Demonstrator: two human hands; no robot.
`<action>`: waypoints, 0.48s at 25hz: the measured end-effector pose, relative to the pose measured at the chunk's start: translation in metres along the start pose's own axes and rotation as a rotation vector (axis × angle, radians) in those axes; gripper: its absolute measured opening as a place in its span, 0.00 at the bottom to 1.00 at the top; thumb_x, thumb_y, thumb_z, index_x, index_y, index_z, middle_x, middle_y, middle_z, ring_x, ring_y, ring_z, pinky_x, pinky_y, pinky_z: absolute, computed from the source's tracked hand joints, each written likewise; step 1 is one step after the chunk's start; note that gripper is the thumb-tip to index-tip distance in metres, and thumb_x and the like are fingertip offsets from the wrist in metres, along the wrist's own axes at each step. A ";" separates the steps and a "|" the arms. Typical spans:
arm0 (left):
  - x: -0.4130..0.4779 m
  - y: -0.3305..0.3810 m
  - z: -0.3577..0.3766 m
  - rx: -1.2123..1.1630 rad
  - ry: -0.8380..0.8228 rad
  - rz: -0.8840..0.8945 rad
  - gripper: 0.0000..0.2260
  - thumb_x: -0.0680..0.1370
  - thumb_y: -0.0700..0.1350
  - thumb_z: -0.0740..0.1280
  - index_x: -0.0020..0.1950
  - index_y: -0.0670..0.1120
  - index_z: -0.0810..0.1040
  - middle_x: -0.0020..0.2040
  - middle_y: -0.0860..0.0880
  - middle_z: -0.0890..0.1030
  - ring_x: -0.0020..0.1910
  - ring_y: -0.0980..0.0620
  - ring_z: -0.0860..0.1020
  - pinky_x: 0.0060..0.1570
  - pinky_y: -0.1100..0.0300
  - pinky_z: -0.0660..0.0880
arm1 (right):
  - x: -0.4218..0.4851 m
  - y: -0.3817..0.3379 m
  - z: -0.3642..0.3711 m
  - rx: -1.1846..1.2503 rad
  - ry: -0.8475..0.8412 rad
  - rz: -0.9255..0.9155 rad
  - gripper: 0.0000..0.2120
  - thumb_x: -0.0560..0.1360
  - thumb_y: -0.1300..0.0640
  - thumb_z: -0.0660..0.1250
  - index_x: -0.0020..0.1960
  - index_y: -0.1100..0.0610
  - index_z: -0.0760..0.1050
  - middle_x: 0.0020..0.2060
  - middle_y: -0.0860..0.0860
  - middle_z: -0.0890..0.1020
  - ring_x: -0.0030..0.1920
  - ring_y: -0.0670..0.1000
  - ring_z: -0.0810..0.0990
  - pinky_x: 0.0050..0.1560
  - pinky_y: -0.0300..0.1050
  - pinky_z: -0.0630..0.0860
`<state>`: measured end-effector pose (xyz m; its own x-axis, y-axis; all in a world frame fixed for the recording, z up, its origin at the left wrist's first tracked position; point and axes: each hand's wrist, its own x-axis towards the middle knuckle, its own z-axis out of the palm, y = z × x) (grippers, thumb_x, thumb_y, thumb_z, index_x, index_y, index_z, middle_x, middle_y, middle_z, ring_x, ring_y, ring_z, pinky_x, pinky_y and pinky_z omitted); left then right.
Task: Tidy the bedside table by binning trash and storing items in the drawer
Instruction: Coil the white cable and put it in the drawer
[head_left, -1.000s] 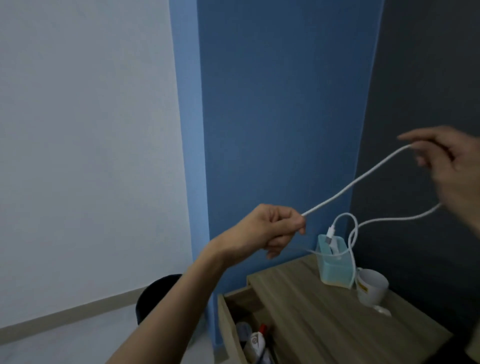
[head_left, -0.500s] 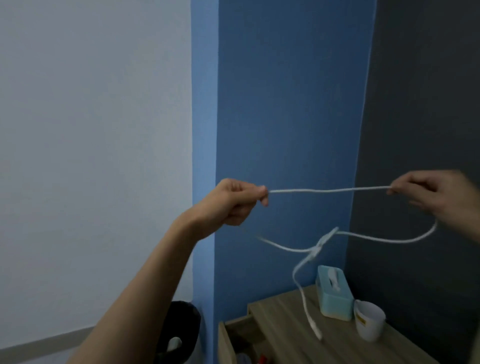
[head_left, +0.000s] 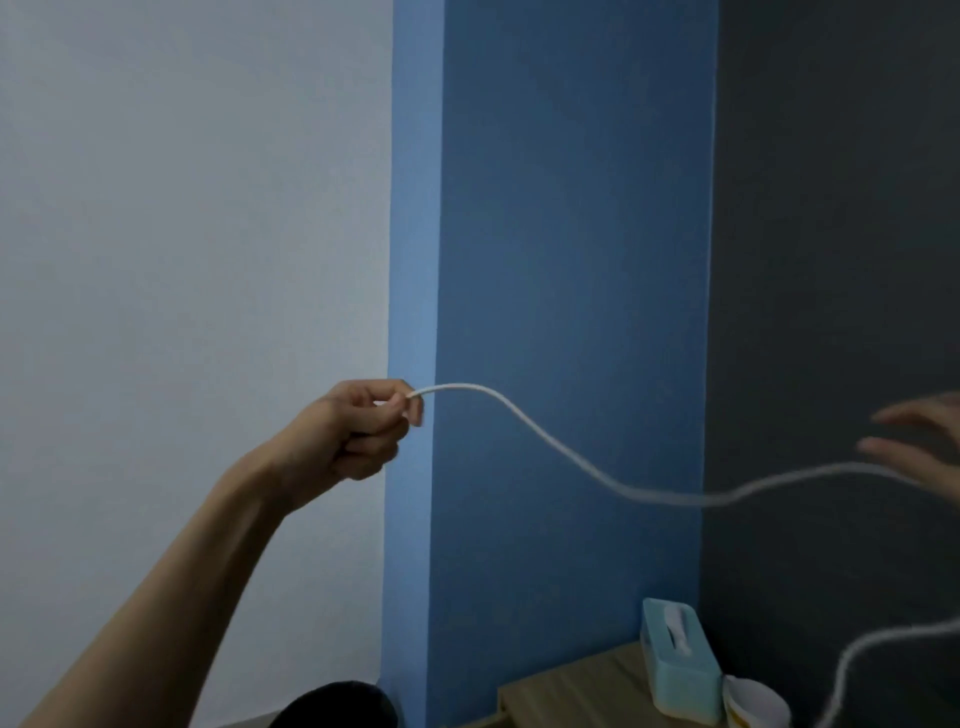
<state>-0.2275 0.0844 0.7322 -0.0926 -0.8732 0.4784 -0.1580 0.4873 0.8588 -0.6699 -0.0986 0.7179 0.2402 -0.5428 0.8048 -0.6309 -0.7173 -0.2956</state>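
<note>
One thin, white, round charging cable (head_left: 545, 441) sags in a soft wave between your hands. Your left hand (head_left: 358, 428) pinches its end in a closed fist; your right hand (head_left: 922, 441), blurred, fingers spread, touches it above the wooden bedside table (head_left: 582, 693).

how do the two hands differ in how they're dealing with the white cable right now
The left hand is closed in a fist, pinching the white cable at its fingertips; the right hand is open with fingers spread, the cable running along beside it. The left shows whole and sharp; the right is blurred and cut by the frame edge. Both are raised in the air.
</note>
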 end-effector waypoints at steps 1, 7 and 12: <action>0.004 0.004 0.020 0.046 -0.021 0.014 0.08 0.74 0.45 0.65 0.36 0.46 0.79 0.22 0.56 0.59 0.19 0.61 0.55 0.19 0.70 0.51 | -0.007 -0.041 0.009 0.070 -0.114 0.060 0.14 0.64 0.30 0.60 0.48 0.31 0.69 0.46 0.29 0.74 0.53 0.48 0.79 0.50 0.29 0.69; 0.021 0.010 0.116 0.058 -0.116 -0.011 0.12 0.81 0.44 0.57 0.38 0.45 0.72 0.19 0.55 0.62 0.18 0.60 0.56 0.19 0.68 0.50 | -0.027 -0.185 0.059 0.931 -0.612 0.051 0.08 0.75 0.58 0.61 0.43 0.60 0.75 0.19 0.48 0.72 0.20 0.45 0.71 0.25 0.41 0.77; 0.003 0.014 0.101 -0.182 -0.424 -0.096 0.13 0.80 0.45 0.54 0.41 0.45 0.74 0.22 0.56 0.66 0.20 0.60 0.62 0.21 0.67 0.56 | 0.001 -0.172 0.043 1.159 -0.367 0.115 0.10 0.61 0.48 0.68 0.33 0.55 0.77 0.19 0.44 0.63 0.20 0.40 0.58 0.18 0.29 0.55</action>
<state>-0.3288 0.0892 0.7269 -0.4855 -0.8173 0.3104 -0.0144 0.3624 0.9319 -0.5295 0.0062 0.7475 0.5390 -0.5853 0.6057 0.3241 -0.5197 -0.7905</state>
